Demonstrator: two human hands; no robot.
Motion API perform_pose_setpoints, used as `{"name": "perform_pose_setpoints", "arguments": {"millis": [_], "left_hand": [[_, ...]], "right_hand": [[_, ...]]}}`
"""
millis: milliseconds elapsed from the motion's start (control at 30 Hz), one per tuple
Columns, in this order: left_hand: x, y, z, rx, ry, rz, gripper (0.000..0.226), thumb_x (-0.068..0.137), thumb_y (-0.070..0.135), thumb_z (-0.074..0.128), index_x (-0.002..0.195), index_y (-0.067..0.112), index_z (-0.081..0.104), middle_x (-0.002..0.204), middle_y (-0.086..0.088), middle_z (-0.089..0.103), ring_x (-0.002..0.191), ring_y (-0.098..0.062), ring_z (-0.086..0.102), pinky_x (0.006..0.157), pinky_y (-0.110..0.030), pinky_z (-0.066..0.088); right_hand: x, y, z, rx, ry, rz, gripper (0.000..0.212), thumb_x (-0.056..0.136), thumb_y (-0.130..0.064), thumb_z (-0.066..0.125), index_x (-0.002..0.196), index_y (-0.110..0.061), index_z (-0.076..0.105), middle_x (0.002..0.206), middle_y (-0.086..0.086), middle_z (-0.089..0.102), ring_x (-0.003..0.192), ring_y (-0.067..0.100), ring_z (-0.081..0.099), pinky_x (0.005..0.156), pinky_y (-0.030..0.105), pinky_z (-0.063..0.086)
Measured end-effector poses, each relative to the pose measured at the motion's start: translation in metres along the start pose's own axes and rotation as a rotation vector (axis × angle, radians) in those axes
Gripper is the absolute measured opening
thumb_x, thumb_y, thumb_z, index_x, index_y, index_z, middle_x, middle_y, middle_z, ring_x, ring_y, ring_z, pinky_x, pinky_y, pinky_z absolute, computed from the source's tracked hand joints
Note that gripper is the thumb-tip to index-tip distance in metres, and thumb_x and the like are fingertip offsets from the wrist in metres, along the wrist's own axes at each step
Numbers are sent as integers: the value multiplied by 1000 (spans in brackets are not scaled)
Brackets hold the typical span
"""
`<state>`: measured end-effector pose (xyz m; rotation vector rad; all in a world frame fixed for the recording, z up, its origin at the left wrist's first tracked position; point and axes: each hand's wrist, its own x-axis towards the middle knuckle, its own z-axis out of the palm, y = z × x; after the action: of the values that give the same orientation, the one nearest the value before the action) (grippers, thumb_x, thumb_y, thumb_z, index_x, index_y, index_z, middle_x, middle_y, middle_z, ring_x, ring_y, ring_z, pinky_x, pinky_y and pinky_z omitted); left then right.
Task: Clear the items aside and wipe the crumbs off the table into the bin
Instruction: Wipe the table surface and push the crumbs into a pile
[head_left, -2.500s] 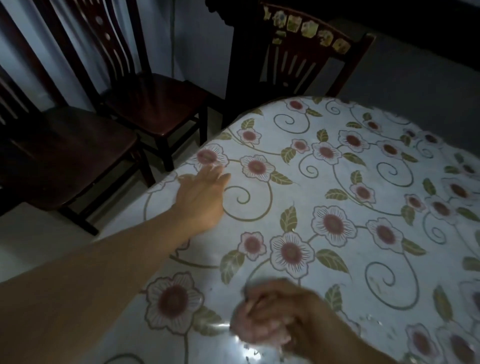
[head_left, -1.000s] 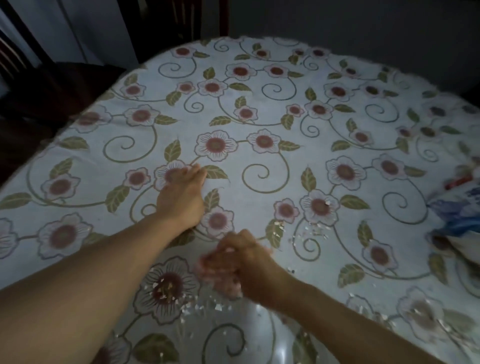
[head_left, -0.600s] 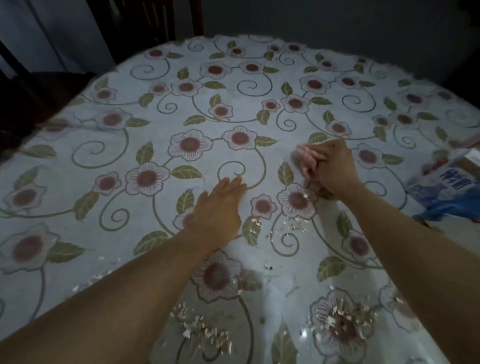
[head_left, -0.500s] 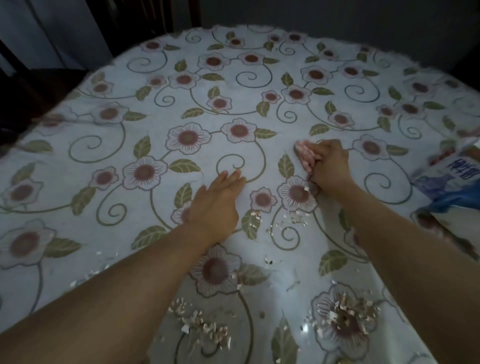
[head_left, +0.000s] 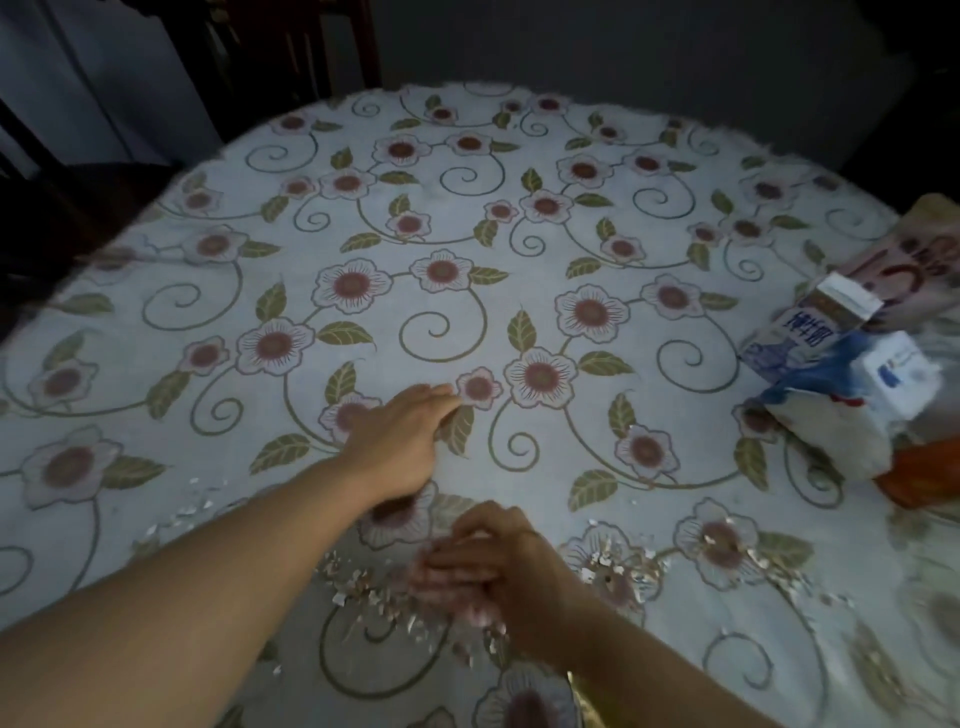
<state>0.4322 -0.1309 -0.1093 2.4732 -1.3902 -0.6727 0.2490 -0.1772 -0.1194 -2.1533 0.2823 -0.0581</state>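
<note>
A round table (head_left: 519, 156) wears a white cloth printed with flowers and leaves. My left hand (head_left: 400, 436) lies flat on it, palm down, fingers together and pointing away. My right hand (head_left: 498, 566) is closed around a small pink cloth (head_left: 467, 603) pressed to the tabletop near the front edge. Pale crumbs (head_left: 374, 592) are heaped just left of that cloth, and more crumbs (head_left: 623, 561) are scattered to its right. No bin is in view.
At the right edge lies a pile of pushed-aside items: a blue-and-white carton (head_left: 800, 332), a white packet (head_left: 893, 374), a printed bag (head_left: 914, 260) and something orange (head_left: 924, 473). Dark wooden chairs (head_left: 291, 47) stand beyond the far left side.
My right hand has dragged the pink cloth from the table's middle back toward the near edge, sweeping crumbs into a heap. My left hand has stayed flat in about the same place.
</note>
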Motion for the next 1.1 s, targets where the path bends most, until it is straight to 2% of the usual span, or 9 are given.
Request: {"name": "perform_pose_setpoints", "arguments": {"millis": [167, 267, 367, 467, 600, 800, 867, 1033, 1100], "left_hand": [[-3, 38, 15, 55, 88, 147, 60, 89, 1, 44, 144, 26, 35, 153, 5, 33, 142, -18, 27, 106, -33, 33], [4, 61, 36, 42, 50, 157, 64, 90, 1, 41, 148, 24, 28, 157, 6, 23, 146, -16, 16, 115, -34, 19], [8, 70, 50, -12, 73, 111, 57, 94, 3, 37, 148, 21, 30, 158, 7, 20, 147, -13, 12, 120, -38, 17], [10, 66, 51, -9, 74, 108, 61, 92, 0, 37, 147, 24, 32, 158, 11, 21, 147, -11, 14, 120, -36, 17], [7, 67, 45, 29, -6, 129, 67, 90, -3, 36, 150, 24, 23, 160, 10, 12, 148, -11, 9, 120, -31, 13], [-18, 77, 41, 41, -62, 154, 57, 94, 2, 34, 148, 18, 30, 159, 5, 19, 147, -12, 13, 118, -29, 14], [-26, 83, 42, 60, -48, 207, 60, 92, 0, 38, 148, 19, 30, 158, 4, 23, 146, -13, 16, 118, -30, 18], [-25, 121, 61, 74, -66, 295, 65, 90, 4, 48, 148, 24, 26, 157, 7, 24, 146, -13, 17, 118, -42, 22], [-21, 138, 72, 83, -102, 300, 70, 89, 8, 50, 150, 23, 20, 159, 8, 17, 148, -13, 10, 119, -42, 16]], "right_hand": [[10, 40, -95, -50, 453, 201, 30, 86, -12, 44, 103, -18, 68, 101, 0, 59, 91, 12, 55, 78, 8, 40], [31, 105, -144, -104, 596, 418, 31, 85, -8, 52, 114, -8, 63, 88, -6, 59, 80, 8, 60, 64, -3, 38], [35, 134, -149, -190, 580, 390, 32, 80, -19, 53, 100, -40, 67, 118, 12, 59, 114, 28, 53, 97, 28, 44], [21, 127, -110, -288, 571, 430, 44, 81, 5, 54, 111, -25, 66, 123, 15, 52, 114, 32, 46, 95, 39, 42], [-15, 75, -49, -430, 523, 229, 62, 61, 23, 59, 110, -13, 69, 111, 9, 60, 101, 30, 52, 77, 38, 53], [-73, -9, -6, -76, 268, 238, 30, 82, 6, 58, 105, -8, 71, 103, -4, 58, 96, -6, 49, 77, 9, 39], [-92, -23, -26, 84, 416, 289, 31, 87, 8, 48, 107, -5, 67, 96, -7, 54, 84, -11, 50, 74, 3, 39], [-131, 37, -114, -172, 804, 493, 35, 90, -2, 50, 108, -29, 62, 104, 5, 56, 89, 9, 49, 78, 10, 39], [-145, 73, -142, -35, 907, 601, 26, 93, -8, 51, 113, -18, 65, 100, 1, 56, 76, 2, 53, 67, 0, 41]]}}
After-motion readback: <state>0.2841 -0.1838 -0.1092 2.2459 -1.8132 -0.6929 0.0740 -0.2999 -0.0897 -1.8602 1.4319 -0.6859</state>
